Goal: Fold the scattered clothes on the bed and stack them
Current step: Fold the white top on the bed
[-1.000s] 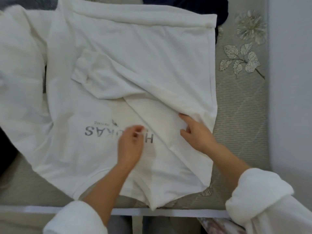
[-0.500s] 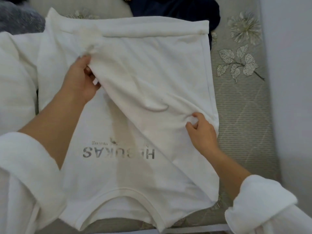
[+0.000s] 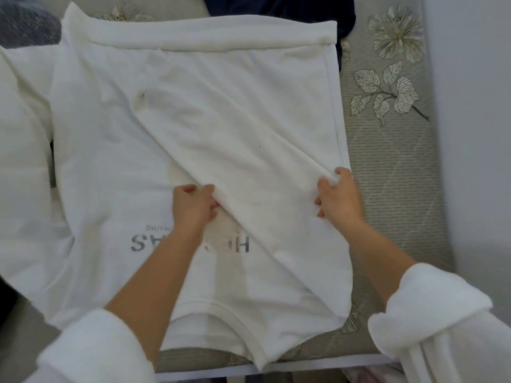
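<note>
While one white sweatshirt (image 3: pixel 221 106) lies spread flat on the bed (image 3: pixel 392 189), neckline nearest the person and hem at the far side, two bare hands work on it. One sleeve (image 3: pixel 235 161) is folded diagonally across the chest. The left hand (image 3: pixel 193 205) has its fingers curled round the lower edge of that folded sleeve, just above one line of grey printed lettering (image 3: pixel 190 243), which the forearm partly hides. The right hand (image 3: pixel 338 197) pinches a bunch of cloth at the sweatshirt's right side edge, fingers closed on the fabric. Both forearms emerge from two white fluffy cuffs (image 3: pixel 431 305).

Three other textiles border the sweatshirt: one dark navy garment (image 3: pixel 276 6) beyond the hem, one grey fuzzy item (image 3: pixel 25 26) at the far left corner, and one white padded piece (image 3: pixel 19 134) along the left. On the bed cover to the right are one embroidered leaf sprig (image 3: pixel 387 92) and one flower (image 3: pixel 395 31).
</note>
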`<action>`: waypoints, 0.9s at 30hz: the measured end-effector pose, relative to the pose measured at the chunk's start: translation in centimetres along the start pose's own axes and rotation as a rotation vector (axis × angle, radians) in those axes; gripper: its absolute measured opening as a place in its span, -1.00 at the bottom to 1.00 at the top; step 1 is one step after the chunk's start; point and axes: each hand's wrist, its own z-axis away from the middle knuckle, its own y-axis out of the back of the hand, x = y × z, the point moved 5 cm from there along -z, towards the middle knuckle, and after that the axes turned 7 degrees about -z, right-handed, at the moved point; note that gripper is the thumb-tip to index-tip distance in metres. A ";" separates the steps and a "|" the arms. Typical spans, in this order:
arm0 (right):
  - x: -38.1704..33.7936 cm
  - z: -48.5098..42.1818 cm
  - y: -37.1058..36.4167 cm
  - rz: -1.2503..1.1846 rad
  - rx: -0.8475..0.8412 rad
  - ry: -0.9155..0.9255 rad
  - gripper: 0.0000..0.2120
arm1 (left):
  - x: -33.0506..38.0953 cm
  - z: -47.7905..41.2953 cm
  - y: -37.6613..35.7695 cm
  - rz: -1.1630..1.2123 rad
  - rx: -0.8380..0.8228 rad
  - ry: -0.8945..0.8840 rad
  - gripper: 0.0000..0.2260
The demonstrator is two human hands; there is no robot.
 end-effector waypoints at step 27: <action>2.5 6.6 2.6 0.485 -0.265 0.427 -0.43 | -12.8 17.7 -10.1 -0.319 -0.716 0.218 -0.83</action>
